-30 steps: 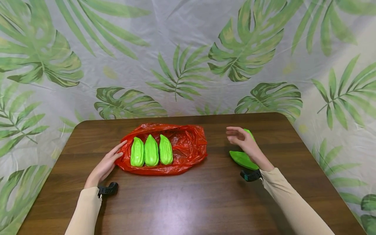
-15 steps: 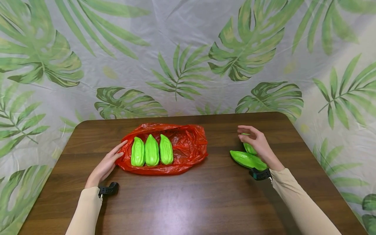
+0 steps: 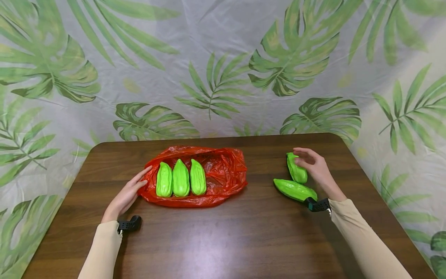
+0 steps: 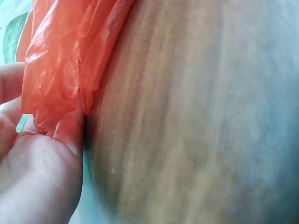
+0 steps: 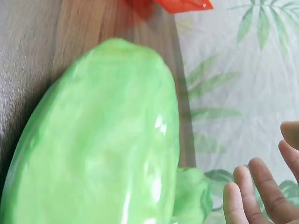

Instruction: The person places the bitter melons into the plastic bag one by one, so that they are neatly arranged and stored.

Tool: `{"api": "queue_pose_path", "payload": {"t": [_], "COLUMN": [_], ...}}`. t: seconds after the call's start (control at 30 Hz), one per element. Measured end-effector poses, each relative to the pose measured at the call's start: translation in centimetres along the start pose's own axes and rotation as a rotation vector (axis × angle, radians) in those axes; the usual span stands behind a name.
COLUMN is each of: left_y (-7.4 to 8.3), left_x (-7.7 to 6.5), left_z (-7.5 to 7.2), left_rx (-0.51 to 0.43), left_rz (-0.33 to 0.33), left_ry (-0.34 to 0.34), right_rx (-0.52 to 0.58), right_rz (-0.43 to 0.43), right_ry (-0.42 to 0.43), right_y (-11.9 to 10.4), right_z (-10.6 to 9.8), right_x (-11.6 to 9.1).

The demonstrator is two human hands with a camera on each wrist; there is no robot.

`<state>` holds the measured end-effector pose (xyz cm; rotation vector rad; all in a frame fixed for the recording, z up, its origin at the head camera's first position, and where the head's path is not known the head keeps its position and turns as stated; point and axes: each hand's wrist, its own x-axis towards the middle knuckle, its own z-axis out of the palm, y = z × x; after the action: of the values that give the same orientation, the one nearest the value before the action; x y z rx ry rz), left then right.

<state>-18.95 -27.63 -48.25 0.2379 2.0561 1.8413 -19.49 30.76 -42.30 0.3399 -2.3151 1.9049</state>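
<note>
My left hand [image 3: 123, 195] holds the left edge of a crumpled red plastic bag [image 3: 224, 170]; in the left wrist view the thin red film [image 4: 60, 60] lies between thumb and fingers, covering the thumb tip. Three glossy green, ridged, gourd-like vegetables [image 3: 180, 178] lie side by side in the bag, pointed ends away from me. On the right, my right hand [image 3: 317, 168] hovers with fingers spread beside an upright-pointing green vegetable [image 3: 297, 170], overlapping its upper side. Another green vegetable [image 3: 292, 189] lies slantwise just in front; it looms large in the right wrist view.
The brown wooden table [image 3: 209, 240] has rounded far corners. Right behind it hangs a pale cloth [image 3: 216, 38] printed with green leaves. Bare wood separates the bag from the two vegetables on the right. Each wrist wears a black camera band [image 3: 129, 224].
My right hand has shifted to the right across the two loose vegetables, uncovering more of both. The left hand and the bag stay in place.
</note>
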Motion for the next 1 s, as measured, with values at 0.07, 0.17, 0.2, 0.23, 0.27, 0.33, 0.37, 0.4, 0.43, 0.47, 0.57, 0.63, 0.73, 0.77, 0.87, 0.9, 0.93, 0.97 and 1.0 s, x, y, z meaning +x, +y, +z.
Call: {"api": "queue_pose_path", "payload": {"t": [0.07,0.17,0.2,0.23,0.27,0.33,0.37,0.4,0.43,0.47,0.57,0.63,0.73,0.77,0.87,0.9,0.93,0.97,1.0], "left_y": [0.1,0.1,0.1,0.2,0.2,0.2,0.3,0.3,0.3,0.3,0.3,0.3,0.2,0.1,0.1,0.0,0.0,0.0,0.0], "left_x": [0.0,0.0,0.0,0.0,0.0,0.1,0.1,0.1,0.1,0.0,0.0,0.0,0.0,0.0,0.0,-0.1,-0.1,-0.1,-0.1], "left_z": [0.0,0.0,0.0,-0.1,-0.1,-0.1,-0.1,-0.1,-0.1,-0.1,-0.1,-0.1,-0.1,-0.1,-0.1,-0.1,-0.1,-0.1,-0.1], "left_rx": [0.002,0.007,0.010,0.012,0.015,0.015,0.016,0.017,0.018,0.018,0.018,0.016,0.012,0.012,0.014,0.015,0.016,0.017,0.017], "left_rz": [-0.002,-0.004,-0.005,-0.007,-0.010,-0.014,-0.015,-0.013,-0.012,-0.012,-0.006,-0.004,-0.008,-0.009,-0.012,-0.012,-0.013,-0.013,-0.014], "left_ry": [0.000,-0.001,-0.001,-0.001,-0.001,0.001,0.001,-0.001,-0.001,-0.001,-0.004,-0.006,-0.004,-0.003,-0.002,-0.001,0.000,0.000,0.000], "right_rx": [-0.028,-0.097,-0.127,-0.149,-0.165,-0.199,-0.213,-0.227,-0.242,-0.258,-0.302,-0.311,-0.302,-0.294,-0.285,-0.283,-0.284,-0.286,-0.290], "right_rz": [0.003,0.020,0.029,0.037,0.048,0.068,0.080,0.093,0.108,0.125,0.173,0.203,0.238,0.247,0.269,0.277,0.284,0.292,0.300], "right_ry": [0.012,0.035,0.042,0.046,0.050,0.056,0.057,0.057,0.056,0.055,0.046,0.029,-0.007,-0.025,-0.077,-0.094,-0.108,-0.118,-0.127], "right_y": [0.2,0.4,0.5,0.6,0.6,0.7,0.7,0.8,0.8,0.8,0.9,1.1,1.2,1.3,1.5,1.5,1.6,1.7,1.8], "right_z": [-0.2,-0.5,-0.6,-0.7,-0.8,-1.0,-1.1,-1.2,-1.3,-1.4,-1.6,-1.7,-1.8,-1.8,-1.9,-1.9,-1.9,-1.9,-1.9], "right_x": [0.0,-0.1,-0.1,-0.1,-0.2,-0.2,-0.2,-0.2,-0.2,-0.2,-0.3,-0.3,-0.3,-0.3,-0.2,-0.1,-0.1,-0.1,-0.1]}}
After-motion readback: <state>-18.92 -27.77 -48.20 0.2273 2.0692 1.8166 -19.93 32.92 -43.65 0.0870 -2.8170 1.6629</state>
